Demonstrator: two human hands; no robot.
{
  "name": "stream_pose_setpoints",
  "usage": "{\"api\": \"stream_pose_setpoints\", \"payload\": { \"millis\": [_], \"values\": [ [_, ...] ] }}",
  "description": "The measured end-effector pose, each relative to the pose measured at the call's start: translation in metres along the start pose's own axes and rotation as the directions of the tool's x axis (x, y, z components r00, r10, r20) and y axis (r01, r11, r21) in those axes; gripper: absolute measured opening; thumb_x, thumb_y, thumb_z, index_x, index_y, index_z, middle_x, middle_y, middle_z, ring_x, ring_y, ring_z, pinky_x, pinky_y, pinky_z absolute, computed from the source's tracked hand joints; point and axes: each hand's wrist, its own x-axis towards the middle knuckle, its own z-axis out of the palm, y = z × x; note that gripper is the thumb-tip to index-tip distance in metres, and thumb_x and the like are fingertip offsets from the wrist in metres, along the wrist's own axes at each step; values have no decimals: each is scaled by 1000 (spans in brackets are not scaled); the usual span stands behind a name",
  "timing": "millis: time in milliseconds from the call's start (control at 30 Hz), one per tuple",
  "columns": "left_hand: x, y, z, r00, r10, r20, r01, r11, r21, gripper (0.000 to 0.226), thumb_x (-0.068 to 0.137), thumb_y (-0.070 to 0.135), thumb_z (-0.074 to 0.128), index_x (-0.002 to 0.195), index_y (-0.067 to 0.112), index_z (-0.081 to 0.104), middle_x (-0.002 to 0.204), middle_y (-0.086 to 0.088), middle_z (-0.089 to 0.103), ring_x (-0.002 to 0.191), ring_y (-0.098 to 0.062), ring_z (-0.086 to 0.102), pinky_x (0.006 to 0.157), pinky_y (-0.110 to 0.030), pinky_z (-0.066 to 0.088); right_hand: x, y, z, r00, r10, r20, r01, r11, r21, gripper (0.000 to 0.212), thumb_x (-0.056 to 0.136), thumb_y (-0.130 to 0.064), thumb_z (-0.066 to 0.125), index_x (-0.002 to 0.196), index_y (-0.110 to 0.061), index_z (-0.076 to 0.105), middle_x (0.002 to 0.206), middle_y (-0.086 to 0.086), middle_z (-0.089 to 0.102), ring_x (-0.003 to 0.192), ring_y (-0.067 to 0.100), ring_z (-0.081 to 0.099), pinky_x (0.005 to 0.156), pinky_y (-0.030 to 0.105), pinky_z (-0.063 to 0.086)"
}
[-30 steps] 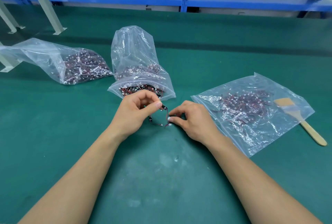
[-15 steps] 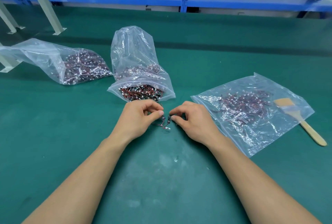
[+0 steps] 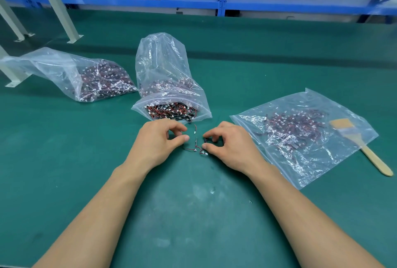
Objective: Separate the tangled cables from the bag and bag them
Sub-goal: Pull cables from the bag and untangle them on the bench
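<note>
Head view: cables point(image 3: 196, 148) on mat point(image 3: 193, 224), strung roughly 12-to-6 between hands. Right hand point(image 3: 231, 145) pinching their black end from 3 o'clock; left hand point(image 3: 158, 140) at 9, loosely curled, gripping nothing. Flat bag point(image 3: 300, 173) at 3, nearer right hand.

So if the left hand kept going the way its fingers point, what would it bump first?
Probably the loose cables lying just ahead of it, between the two hands. The left hand would reach them before the right hand, though depth is hard to judge here.
</note>
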Motion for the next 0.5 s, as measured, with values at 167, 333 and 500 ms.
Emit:
{"api": "stream_pose_setpoints", "payload": {
  "millis": [167, 333, 500],
  "values": [
    [0, -6, -6, 996, -16, 91, 11, 998, 60, 20, 79, 30, 84, 96, 32, 75, 80, 22, 66, 73, 5, 49, 67, -13, 34, 0, 2, -2, 1000, -2, 18, 2, 1000, -3, 19, 82, -36, 79, 101, -32, 78, 78, -17, 53, 77, 7, 53, 71, 26, 40],
    [0, -8, -13, 992, 26, 126, -33, 998, 58, 21, 80, 25, 83, 99, 31, 76, 86, 20, 68, 76, -3, 49, 73, -23, 42, -1, 4, -5, 1000, -2, 27, 1, 1000, 14, 19, 83, -33, 79, 102, -30, 79, 79, -15, 55, 72, 0, 49, 73, 29, 46],
    [1, 3, -3, 986, 152, 63, -154, 988, 33, 13, 88, 27, 76, 101, 27, 77, 90, 18, 65, 88, -14, 49, 81, -27, 42, -1, 4, -6, 999, -1, 42, 1, 1000, 1, 20, 84, -33, 77, 104, -32, 78, 81, -13, 57, 74, 7, 51, 74, 30, 47]
  ]
}}
